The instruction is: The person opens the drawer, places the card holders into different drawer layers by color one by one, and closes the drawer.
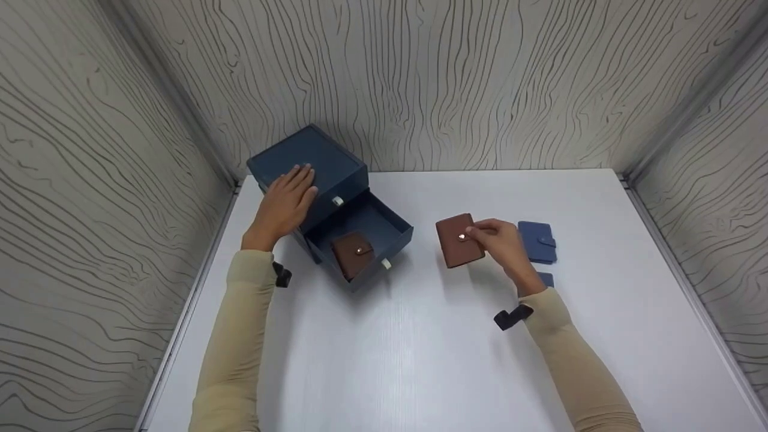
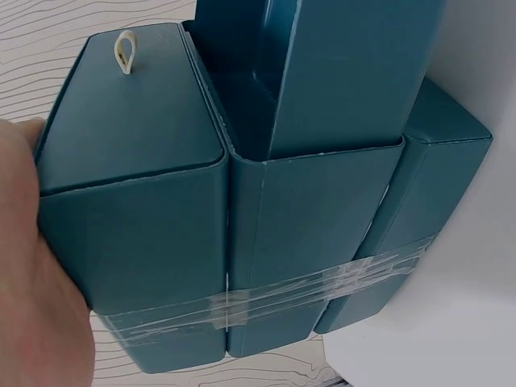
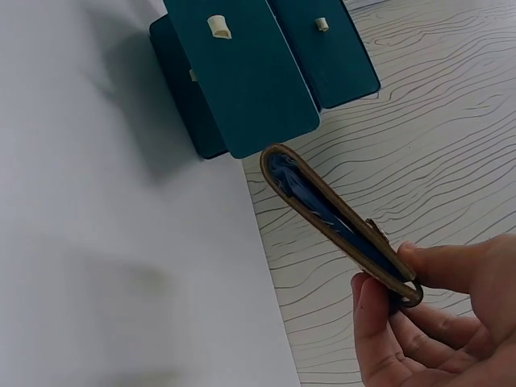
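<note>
A reddish-brown snap wallet (image 1: 453,249) is pinched at its strap side by my right hand (image 1: 503,245), held above the white table to the right of the drawers. In the right wrist view the wallet (image 3: 322,211) is edge-on, thumb on one side and fingers on the other, with blue lining showing inside. My left hand (image 1: 283,205) lies with its fingers spread on top of the dark blue drawer unit (image 1: 327,153). Its middle drawer (image 1: 389,223) is pulled out, and a darker brown snap wallet (image 1: 348,257) leans inside.
Behind my right hand, a blue snap wallet (image 1: 533,237) lies on the table (image 1: 384,360). Another blue item (image 1: 546,278) is partly hidden by my wrist. Clear tape (image 2: 274,302) wraps the three stacked drawer boxes. Patterned panels (image 1: 420,84) enclose the table at the back and sides.
</note>
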The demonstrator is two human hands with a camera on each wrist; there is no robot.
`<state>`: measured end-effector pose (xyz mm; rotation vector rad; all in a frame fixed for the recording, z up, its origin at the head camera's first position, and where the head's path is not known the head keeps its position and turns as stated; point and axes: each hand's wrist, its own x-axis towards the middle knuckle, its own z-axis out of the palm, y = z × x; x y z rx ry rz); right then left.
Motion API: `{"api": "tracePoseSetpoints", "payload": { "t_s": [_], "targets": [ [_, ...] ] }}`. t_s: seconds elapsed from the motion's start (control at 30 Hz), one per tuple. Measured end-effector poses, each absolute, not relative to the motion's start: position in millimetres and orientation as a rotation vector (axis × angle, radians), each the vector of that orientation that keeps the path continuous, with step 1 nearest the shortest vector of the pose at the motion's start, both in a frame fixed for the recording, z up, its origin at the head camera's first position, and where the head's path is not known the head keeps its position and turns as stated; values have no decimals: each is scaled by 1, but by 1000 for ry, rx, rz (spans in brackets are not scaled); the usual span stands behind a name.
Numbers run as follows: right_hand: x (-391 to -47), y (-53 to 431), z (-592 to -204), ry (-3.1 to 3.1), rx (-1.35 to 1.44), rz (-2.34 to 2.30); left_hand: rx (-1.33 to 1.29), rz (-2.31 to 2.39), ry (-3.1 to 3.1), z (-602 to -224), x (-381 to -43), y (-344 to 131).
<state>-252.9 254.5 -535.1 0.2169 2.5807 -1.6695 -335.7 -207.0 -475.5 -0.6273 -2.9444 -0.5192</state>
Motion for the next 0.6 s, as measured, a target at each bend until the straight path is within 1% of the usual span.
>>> {"api": "tracePoseSetpoints", "payload": {
  "t_s": [0.6],
  "targets": [
    [-260,237,-519,2574,112,-1681,-613,-535,-2931,-476,-335,-206]
  ]
}}
